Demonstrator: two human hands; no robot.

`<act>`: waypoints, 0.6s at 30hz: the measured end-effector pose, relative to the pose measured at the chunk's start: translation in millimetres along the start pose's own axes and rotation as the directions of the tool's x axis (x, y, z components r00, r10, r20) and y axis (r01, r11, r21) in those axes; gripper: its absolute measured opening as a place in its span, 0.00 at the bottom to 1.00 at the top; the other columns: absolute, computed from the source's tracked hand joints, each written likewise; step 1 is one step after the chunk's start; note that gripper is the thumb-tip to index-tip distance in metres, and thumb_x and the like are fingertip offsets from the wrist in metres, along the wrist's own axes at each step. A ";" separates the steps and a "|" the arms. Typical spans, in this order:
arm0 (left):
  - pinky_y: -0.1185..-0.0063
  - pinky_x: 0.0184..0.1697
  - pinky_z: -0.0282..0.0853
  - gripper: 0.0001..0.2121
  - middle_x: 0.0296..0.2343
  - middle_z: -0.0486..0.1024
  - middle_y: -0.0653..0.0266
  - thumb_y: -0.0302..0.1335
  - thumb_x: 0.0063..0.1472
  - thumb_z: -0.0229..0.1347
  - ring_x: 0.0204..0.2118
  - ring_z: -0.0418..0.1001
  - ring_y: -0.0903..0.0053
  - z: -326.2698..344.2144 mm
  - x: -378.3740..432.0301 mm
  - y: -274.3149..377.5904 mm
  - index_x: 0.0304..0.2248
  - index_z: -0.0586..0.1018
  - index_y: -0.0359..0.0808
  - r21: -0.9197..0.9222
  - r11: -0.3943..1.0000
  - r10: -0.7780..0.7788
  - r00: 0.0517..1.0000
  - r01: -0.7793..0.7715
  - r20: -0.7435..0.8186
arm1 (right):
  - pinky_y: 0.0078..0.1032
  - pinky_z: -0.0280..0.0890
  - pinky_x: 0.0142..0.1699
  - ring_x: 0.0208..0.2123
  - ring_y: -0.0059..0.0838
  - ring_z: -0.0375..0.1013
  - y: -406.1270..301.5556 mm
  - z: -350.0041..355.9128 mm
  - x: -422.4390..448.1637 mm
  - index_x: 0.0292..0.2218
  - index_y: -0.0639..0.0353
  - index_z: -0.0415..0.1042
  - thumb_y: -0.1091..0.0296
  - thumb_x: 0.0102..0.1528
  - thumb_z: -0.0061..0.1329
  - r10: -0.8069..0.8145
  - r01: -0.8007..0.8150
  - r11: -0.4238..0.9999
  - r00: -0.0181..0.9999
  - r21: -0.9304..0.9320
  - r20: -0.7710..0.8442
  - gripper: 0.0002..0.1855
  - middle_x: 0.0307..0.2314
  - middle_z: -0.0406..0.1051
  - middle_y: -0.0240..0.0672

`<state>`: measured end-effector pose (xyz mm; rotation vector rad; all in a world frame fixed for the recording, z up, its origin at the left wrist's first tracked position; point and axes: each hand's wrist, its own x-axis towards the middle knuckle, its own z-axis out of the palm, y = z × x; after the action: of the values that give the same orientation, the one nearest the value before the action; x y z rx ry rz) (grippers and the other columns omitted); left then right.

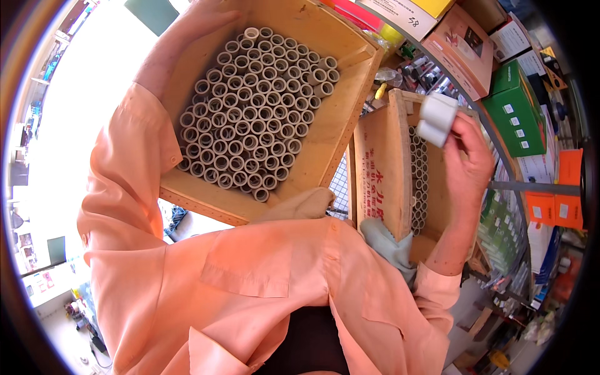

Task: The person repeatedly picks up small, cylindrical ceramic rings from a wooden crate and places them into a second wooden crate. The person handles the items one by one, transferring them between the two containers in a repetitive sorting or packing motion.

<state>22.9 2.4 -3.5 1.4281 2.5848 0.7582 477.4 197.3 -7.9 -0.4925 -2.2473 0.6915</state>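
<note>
Before me, tilted in view, is a large wooden box [342, 136]. Many grey-white plastic pipe fittings [258, 107] stand on end inside it, packed closely with their round openings up. My left hand [213, 18] is at the box's upper left side, partly cut off by the top of the picture; its grip is not clear. On the right, my right hand [471, 154] pinches light grey plastic fittings [438, 119], apparently two side by side and slightly blurred. They are above a second wooden box [382, 173], which bears red writing and holds rows of similar fittings [418, 173].
A brown cloth [300, 205] hangs over the large box's near edge, and a grey-green cloth [386, 241] over the second box's. Shelving at right carries a green carton [515, 110], a pink-brown carton [461, 51] and orange boxes [546, 208]. Wire mesh [338, 187] shows between the boxes.
</note>
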 end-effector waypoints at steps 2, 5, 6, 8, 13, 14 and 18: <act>0.74 0.46 0.68 0.24 0.43 0.72 0.51 0.35 0.55 0.55 0.45 0.72 0.66 3.1 -7.7 3.0 0.49 0.67 0.30 -0.429 0.903 0.004 0.999 0.018 0.052 | 0.23 0.69 0.41 0.36 0.31 0.75 -23.2 25.0 9.3 0.38 0.58 0.74 0.84 0.48 0.50 -0.154 0.156 0.988 0.982 -0.015 0.106 0.15 0.38 0.73 0.34; 0.76 0.46 0.67 0.24 0.45 0.70 0.52 0.31 0.56 0.54 0.46 0.70 0.69 15.9 -19.0 9.6 0.50 0.66 0.30 -0.904 0.425 0.042 0.996 0.055 0.080 | 0.30 0.70 0.38 0.35 0.38 0.75 -47.6 67.0 21.5 0.35 0.54 0.74 0.80 0.46 0.52 -0.297 0.302 0.953 0.922 0.021 0.247 0.12 0.35 0.73 0.34; 0.76 0.47 0.67 0.23 0.46 0.70 0.53 0.30 0.56 0.54 0.47 0.70 0.70 17.0 -23.9 11.0 0.50 0.66 0.30 -0.955 0.291 0.054 0.996 0.055 0.074 | 0.31 0.70 0.36 0.34 0.38 0.75 -48.0 85.4 24.4 0.34 0.54 0.74 0.78 0.47 0.51 -0.330 0.328 0.943 0.900 0.058 0.284 0.11 0.34 0.73 0.34; 0.78 0.47 0.67 0.23 0.47 0.69 0.54 0.27 0.57 0.53 0.48 0.69 0.71 23.1 -27.1 16.1 0.51 0.65 0.30 -0.996 0.066 0.082 0.995 0.058 0.064 | 0.32 0.70 0.37 0.35 0.38 0.75 -40.5 116.8 30.0 0.35 0.53 0.75 0.78 0.47 0.49 -0.368 0.374 0.925 0.840 0.066 0.398 0.11 0.34 0.73 0.34; 0.81 0.46 0.66 0.22 0.49 0.68 0.55 0.25 0.58 0.53 0.48 0.69 0.75 20.8 -35.4 28.1 0.51 0.65 0.29 -0.999 0.044 0.123 0.992 -0.020 -0.015 | 0.31 0.70 0.40 0.37 0.39 0.74 -22.2 172.8 44.6 0.37 0.51 0.77 0.79 0.48 0.43 -0.307 0.506 0.856 0.657 -0.101 0.689 0.16 0.34 0.73 0.34; 0.81 0.45 0.66 0.21 0.47 0.69 0.55 0.26 0.58 0.53 0.47 0.69 0.74 21.4 -30.4 21.1 0.50 0.66 0.29 -0.988 0.136 0.133 0.990 -0.071 -0.053 | 0.32 0.70 0.41 0.38 0.39 0.74 -18.0 182.3 46.5 0.37 0.51 0.77 0.79 0.49 0.43 -0.249 0.490 0.861 0.638 -0.135 0.729 0.17 0.35 0.73 0.34; 0.80 0.39 0.67 0.17 0.38 0.75 0.56 0.29 0.58 0.54 0.41 0.72 0.74 -26.1 -30.7 104.9 0.44 0.72 0.28 -0.027 0.986 -0.158 0.973 0.164 0.170 | 0.33 0.69 0.43 0.39 0.40 0.74 0.1 194.2 45.4 0.37 0.51 0.77 0.80 0.49 0.42 -0.101 0.375 0.906 0.641 -0.195 0.761 0.17 0.37 0.74 0.34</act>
<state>112.7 13.6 63.2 1.1969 2.5034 0.6354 304.9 157.3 -99.5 -0.0221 -3.1703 0.3798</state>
